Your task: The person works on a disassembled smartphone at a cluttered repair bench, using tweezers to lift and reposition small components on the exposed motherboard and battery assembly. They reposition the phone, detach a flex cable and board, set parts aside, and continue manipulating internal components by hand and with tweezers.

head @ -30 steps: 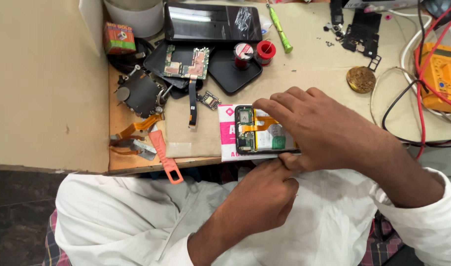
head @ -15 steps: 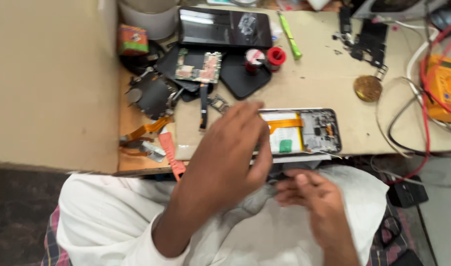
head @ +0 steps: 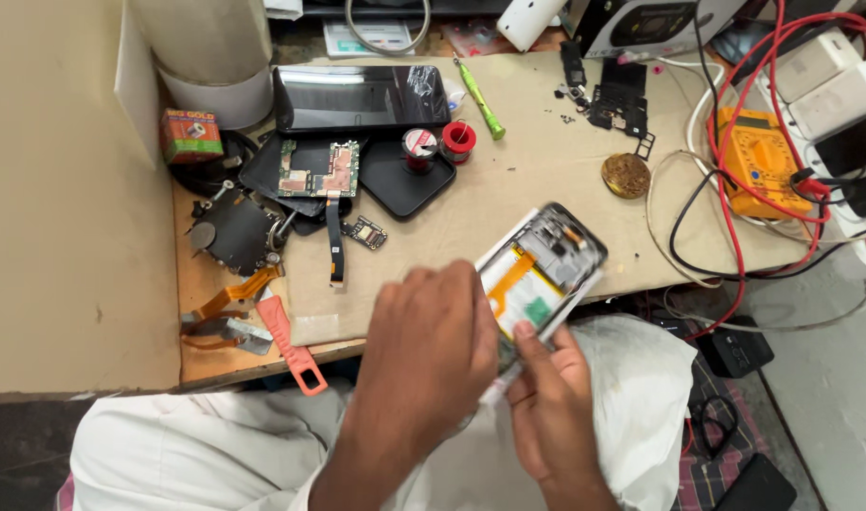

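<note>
Both hands grip the opened phone (head: 544, 274) at its near end, left hand (head: 431, 352) clasped over it, right hand (head: 553, 407) pinching underneath, its long axis slanting up-right above the table (head: 546, 161).

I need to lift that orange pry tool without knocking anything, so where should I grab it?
Take the pry tool by its looped end, coming from the near table edge. That end hangs past the edge and is free, while its flat tip lies among flex cables.
</note>
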Demonstrator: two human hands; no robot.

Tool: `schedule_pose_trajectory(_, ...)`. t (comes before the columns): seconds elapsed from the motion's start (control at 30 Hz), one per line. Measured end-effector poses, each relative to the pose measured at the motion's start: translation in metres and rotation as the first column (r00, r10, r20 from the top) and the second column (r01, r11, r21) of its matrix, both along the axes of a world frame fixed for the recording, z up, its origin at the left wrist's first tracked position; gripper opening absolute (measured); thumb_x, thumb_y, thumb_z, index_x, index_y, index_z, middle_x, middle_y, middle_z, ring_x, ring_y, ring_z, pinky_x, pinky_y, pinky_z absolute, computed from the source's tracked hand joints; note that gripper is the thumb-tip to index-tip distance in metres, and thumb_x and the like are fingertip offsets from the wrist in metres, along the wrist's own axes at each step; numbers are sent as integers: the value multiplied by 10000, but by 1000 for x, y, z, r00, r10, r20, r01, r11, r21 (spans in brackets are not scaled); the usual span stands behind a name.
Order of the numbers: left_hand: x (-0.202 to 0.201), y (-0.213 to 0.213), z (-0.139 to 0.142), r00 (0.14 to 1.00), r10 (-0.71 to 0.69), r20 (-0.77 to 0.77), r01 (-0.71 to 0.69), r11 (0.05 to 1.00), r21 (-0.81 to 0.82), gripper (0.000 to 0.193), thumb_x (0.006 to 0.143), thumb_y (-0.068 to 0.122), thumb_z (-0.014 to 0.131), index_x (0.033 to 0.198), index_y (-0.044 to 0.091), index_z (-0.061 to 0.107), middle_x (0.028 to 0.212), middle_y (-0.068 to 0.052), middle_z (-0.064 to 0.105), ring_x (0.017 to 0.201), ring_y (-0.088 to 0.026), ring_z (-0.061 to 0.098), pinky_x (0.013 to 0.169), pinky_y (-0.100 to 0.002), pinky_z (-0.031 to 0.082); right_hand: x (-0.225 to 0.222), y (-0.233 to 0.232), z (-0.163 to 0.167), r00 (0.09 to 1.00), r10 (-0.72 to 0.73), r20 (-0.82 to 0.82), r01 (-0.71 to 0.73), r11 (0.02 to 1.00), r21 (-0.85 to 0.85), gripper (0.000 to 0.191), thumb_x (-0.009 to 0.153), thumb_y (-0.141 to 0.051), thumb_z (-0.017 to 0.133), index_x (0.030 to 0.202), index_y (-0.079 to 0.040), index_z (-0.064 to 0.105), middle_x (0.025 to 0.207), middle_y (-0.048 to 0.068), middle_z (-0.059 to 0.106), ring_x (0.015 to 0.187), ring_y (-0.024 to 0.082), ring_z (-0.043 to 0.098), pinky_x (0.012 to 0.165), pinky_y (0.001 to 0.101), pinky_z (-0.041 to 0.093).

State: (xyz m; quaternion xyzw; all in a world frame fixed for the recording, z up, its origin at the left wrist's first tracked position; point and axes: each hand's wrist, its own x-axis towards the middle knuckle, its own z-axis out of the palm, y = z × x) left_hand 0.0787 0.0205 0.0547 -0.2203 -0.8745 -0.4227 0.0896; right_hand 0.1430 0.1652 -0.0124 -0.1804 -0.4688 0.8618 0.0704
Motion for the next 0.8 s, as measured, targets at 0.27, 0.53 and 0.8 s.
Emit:
schedule_pose_trajectory(0.27, 41, -20, -5, 960, -132, 247, 70, 967, 244, 172, 875, 165, 660, 982, 35, 622, 882, -153, 722, 874, -364, 699, 749, -462, 530, -24, 118, 24, 911, 325, 255, -391, 876, 283, 499, 860, -108, 718, 1326, 46, 629, 1069, 162, 768, 880, 190, 706, 791, 350, 570)
schedule_pose_trajectory(0.53, 41, -45, -8, 907, -91, 410, -6, 973, 230, 156, 881, 166, 666, 974, 42, 655, 882, -121, 746, 867, -290, 741, 754, -394, 561, -154, 178, 94, 472, 570, 673, -852, 99, 514, 656, 786, -133, 780, 1406, 19, 629, 1080, 132, 781, 898, 128, 654, 764, 283, 501)
schedule_pose_trajectory(0.8, 27, -47, -15, 983, -86, 163, 39, 962, 272, 120, 912, 68, 671, 1012, 19, 627, 956, -121, 716, 918, -296, 725, 788, -394, 560, -222, 123, 118, 397, 435, 808, -684, -447, 577, 580, 860, -242, 757, 1422, -143, 654, 1101, 70, 782, 902, 160, 733, 815, 326, 592)
